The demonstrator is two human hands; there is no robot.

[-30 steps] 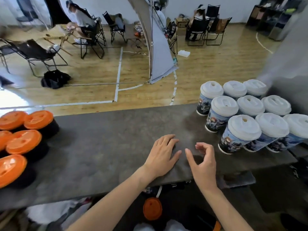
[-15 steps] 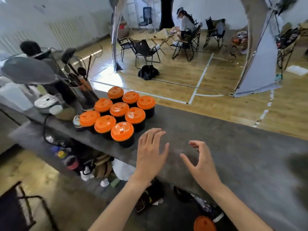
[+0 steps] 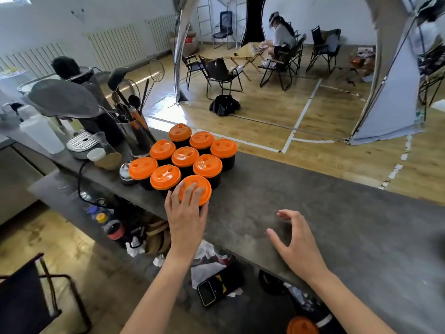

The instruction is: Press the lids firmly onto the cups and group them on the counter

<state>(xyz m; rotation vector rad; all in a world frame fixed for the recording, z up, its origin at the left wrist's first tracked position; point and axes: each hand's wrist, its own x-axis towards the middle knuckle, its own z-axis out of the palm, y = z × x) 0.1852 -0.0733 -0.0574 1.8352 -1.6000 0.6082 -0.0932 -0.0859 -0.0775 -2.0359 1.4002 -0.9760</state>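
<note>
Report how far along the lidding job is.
Done: nine orange-lidded cups stand grouped in a tight block on the counter. In hand: the left hand presses flat fingers on the nearest lid; the right hand hovers open, holding nothing. Left: seating that lid, perhaps checking the others; whether each is fully snapped down cannot be told.

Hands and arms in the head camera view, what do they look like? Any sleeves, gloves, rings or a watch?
The left hand and right hand wear no gloves, rings, watch or bracelet. The forearms are uncovered down to the picture's lower edge, and no sleeve comes into view. No tattoos or other markings show.
</note>
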